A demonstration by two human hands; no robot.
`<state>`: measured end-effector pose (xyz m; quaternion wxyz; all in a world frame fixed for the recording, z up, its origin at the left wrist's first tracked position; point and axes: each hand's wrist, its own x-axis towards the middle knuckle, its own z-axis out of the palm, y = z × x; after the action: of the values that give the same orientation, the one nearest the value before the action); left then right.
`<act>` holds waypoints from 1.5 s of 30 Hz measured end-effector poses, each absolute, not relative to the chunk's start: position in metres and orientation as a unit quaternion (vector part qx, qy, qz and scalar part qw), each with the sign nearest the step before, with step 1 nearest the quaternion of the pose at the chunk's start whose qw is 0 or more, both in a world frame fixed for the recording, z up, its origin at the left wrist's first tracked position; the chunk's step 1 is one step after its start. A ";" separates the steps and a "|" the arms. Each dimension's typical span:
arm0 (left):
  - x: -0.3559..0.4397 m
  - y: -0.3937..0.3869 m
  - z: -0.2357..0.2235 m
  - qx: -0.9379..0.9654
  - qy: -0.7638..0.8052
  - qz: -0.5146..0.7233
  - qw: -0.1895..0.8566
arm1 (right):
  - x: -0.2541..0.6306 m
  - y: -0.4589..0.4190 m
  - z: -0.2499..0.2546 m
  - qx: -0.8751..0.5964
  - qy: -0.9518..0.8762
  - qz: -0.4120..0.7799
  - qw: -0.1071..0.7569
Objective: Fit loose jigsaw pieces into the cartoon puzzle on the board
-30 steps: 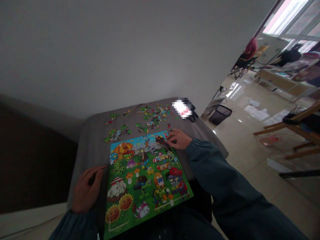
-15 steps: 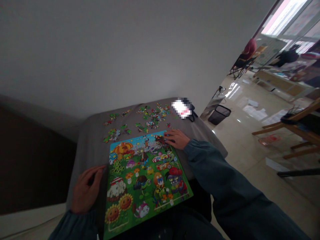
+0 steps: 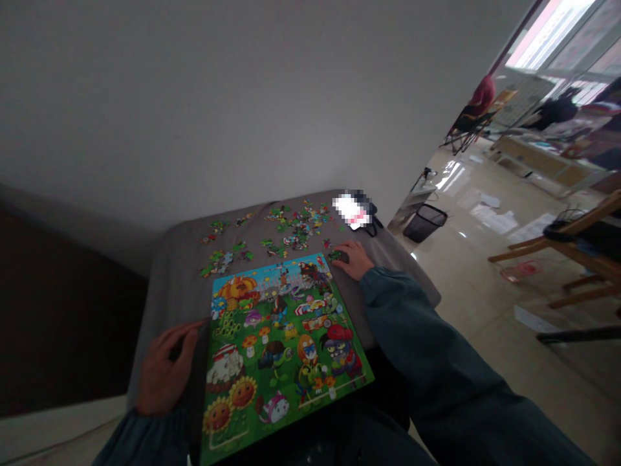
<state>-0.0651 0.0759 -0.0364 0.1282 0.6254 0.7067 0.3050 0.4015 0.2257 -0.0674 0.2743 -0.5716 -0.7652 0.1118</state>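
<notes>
Beside the jigsaw puzzle [image 3: 276,336], the right hand [image 3: 355,260] holds a dark piece [image 3: 338,256].

Puzzle pieces [image 3: 298,228] apparently beyond the board [image 3: 286,356]

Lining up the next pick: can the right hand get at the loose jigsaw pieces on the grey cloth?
Probably yes: the right hand rests on the grey cloth beyond the puzzle board, just below the loose jigsaw pieces, with nothing visible standing between them.

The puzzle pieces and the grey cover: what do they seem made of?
The puzzle pieces look like thin printed cardboard, smooth and flat, though they are too small to be sure. The grey cover looks like soft matte fabric, because it hangs in folds over the edge.
</notes>
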 end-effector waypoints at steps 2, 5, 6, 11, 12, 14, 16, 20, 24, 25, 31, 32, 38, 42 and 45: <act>-0.064 0.076 -0.036 0.621 0.711 0.303 0.130 | 0.401 0.227 -0.069 -0.561 -0.771 0.123 0.276; -0.064 0.076 -0.035 0.619 0.713 0.302 0.130 | 0.399 0.227 -0.067 -0.545 -0.776 0.138 0.284; -0.064 0.076 -0.036 0.620 0.713 0.302 0.130 | 0.398 0.227 -0.066 -0.543 -0.776 0.142 0.288; -0.067 0.076 -0.040 0.631 0.703 0.303 0.129 | 0.398 0.225 -0.061 -0.542 -0.759 0.164 0.320; -0.067 0.076 -0.041 0.630 0.703 0.303 0.131 | 0.398 0.224 -0.059 -0.544 -0.754 0.168 0.329; -0.068 0.075 -0.042 0.627 0.704 0.306 0.132 | 0.398 0.223 -0.056 -0.547 -0.739 0.177 0.350; -0.067 0.075 -0.043 0.624 0.704 0.311 0.131 | 0.397 0.222 -0.053 -0.552 -0.722 0.190 0.372; -0.066 0.076 -0.043 0.624 0.701 0.319 0.134 | 0.395 0.218 -0.049 -0.555 -0.688 0.236 0.403; -0.063 0.075 -0.041 0.621 0.700 0.325 0.136 | 0.389 0.192 -0.041 -0.547 -0.657 0.276 0.439; -0.063 0.074 -0.040 0.620 0.700 0.330 0.134 | 0.388 0.179 -0.039 -0.542 -0.650 0.286 0.449; -0.060 0.072 -0.039 0.639 0.680 0.338 0.126 | 0.375 0.065 -0.016 -0.470 -0.662 0.392 0.432; -0.060 0.072 -0.039 0.643 0.677 0.338 0.122 | 0.372 0.048 -0.013 -0.472 -0.671 0.389 0.420; -0.061 0.074 -0.043 0.650 0.676 0.330 0.107 | 0.345 -0.002 -0.009 -0.545 -0.656 0.334 0.402; -0.061 0.074 -0.043 0.655 0.675 0.326 0.101 | 0.324 -0.002 -0.022 -0.598 -0.652 0.286 0.368; -0.061 0.073 -0.043 0.652 0.672 0.339 0.091 | 0.312 0.002 -0.031 -0.615 -0.684 0.192 0.342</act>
<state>-0.0609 0.0728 -0.0426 0.0911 0.6522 0.6720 0.3387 0.3125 0.0020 -0.0307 0.3421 -0.6155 -0.6836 0.1921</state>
